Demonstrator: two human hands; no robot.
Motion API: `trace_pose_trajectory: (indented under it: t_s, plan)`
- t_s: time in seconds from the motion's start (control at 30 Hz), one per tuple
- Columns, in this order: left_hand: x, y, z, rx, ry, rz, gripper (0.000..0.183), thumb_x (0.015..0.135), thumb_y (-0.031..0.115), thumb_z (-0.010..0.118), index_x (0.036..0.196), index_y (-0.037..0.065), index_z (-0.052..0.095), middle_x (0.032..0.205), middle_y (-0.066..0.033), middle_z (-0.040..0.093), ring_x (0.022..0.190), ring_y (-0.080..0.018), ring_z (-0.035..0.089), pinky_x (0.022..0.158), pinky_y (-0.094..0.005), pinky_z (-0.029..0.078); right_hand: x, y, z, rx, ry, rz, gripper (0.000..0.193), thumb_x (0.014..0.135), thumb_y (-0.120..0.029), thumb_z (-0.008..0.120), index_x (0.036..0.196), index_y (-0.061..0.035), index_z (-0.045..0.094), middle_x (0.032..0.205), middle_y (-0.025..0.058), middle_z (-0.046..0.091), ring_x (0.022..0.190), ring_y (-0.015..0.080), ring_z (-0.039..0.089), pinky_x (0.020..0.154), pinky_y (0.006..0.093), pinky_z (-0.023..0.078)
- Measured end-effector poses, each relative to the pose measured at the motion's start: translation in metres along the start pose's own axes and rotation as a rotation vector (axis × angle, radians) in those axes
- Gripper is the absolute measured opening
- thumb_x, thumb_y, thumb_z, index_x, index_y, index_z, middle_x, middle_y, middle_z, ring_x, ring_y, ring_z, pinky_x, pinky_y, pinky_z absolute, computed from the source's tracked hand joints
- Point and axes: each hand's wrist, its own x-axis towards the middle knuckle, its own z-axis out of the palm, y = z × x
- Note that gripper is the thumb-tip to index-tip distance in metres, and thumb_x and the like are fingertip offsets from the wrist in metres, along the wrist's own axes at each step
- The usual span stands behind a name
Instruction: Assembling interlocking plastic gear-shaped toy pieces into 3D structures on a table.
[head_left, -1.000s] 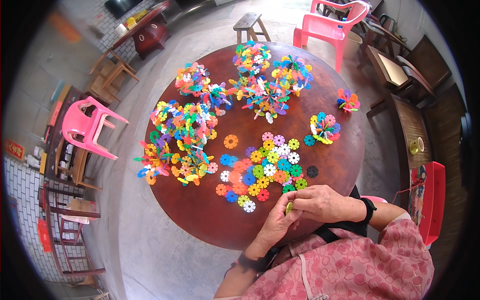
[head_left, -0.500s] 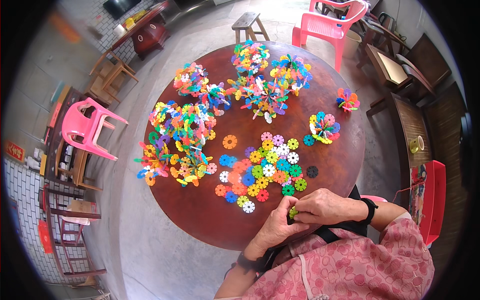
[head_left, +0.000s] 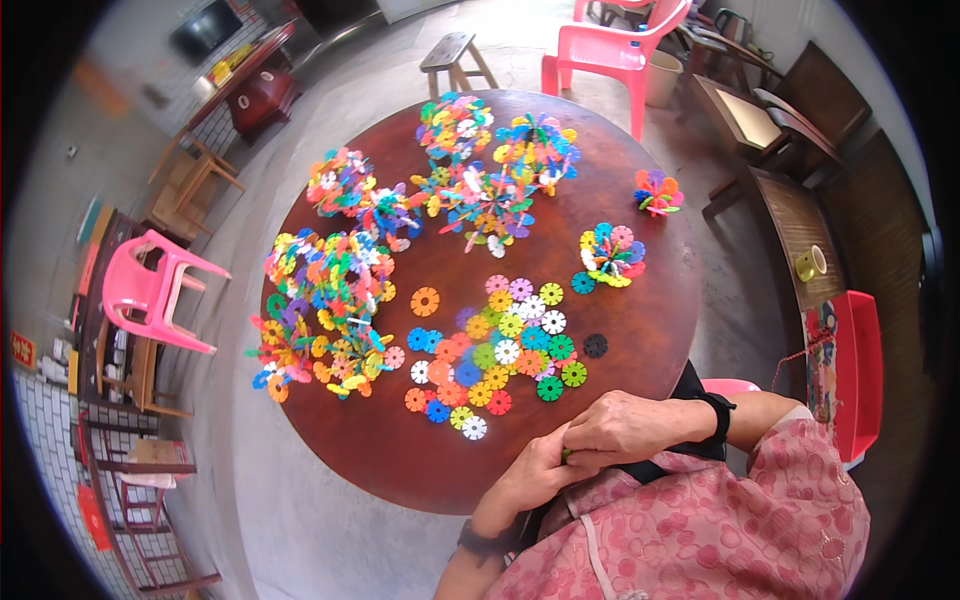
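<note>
My left hand [head_left: 532, 468] and my right hand [head_left: 628, 428] are pressed together at the near edge of the round table, both closed. Between their fingers a sliver of a yellow-green interlocking plastic disc [head_left: 567, 454] shows; the fingers hide the rest. Just beyond my hands lies a flat spread of loose notched discs in many colours, among them a green disc [head_left: 549, 388], a white disc [head_left: 474, 428] and a black disc [head_left: 595, 346]. Large clusters of joined discs [head_left: 345, 265] stand at the left and far side. A smaller joined ball [head_left: 612, 254] sits to the right.
The brown round table [head_left: 400, 465] carries all the discs. A small joined flower [head_left: 656, 192] is near its right edge. Around it stand a pink chair [head_left: 150, 285], another pink chair [head_left: 605, 48] and a wooden stool [head_left: 450, 52]. A yellow cup [head_left: 810, 263] rests on the right-hand bench.
The view has shifted, so the table sits further left and lower. My fingers have closed further over the yellow-green disc, which showed more before. The loose discs and clusters keep their places.
</note>
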Motion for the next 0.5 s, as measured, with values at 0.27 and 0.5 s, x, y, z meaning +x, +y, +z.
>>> trace_pose_trajectory:
  t_s: [0.27, 0.5]
  plan:
    - [-0.004, 0.033, -0.001, -0.127, -0.014, -0.193, 0.024, 0.092, 0.015, 0.060, 0.112, 0.004, 0.055, 0.083, -0.0015, 0.061, 0.071, -0.0079, 0.054, 0.062, -0.0240, 0.043, 0.005, -0.006, -0.021, 0.534, -0.037, 0.223, 0.031, 0.094, -0.021, 0.053, 0.072, 0.0010, 0.051, 0.060, 0.0127, 0.049, 0.052, 0.0205, 0.050, 0.051, 0.0341, 0.039]
    - [-0.003, 0.025, -0.010, -0.504, 0.391, -0.103, 0.014, 0.093, 0.014, 0.046, 0.104, 0.006, 0.051, 0.069, 0.0020, 0.045, 0.056, -0.0056, 0.042, 0.051, -0.0202, 0.038, -0.002, 0.029, -0.014, 0.055, 0.105, 0.239, 0.019, 0.085, -0.020, 0.060, 0.082, -0.0007, 0.057, 0.069, 0.0186, 0.060, 0.066, 0.0364, 0.060, 0.058, 0.0433, 0.045]
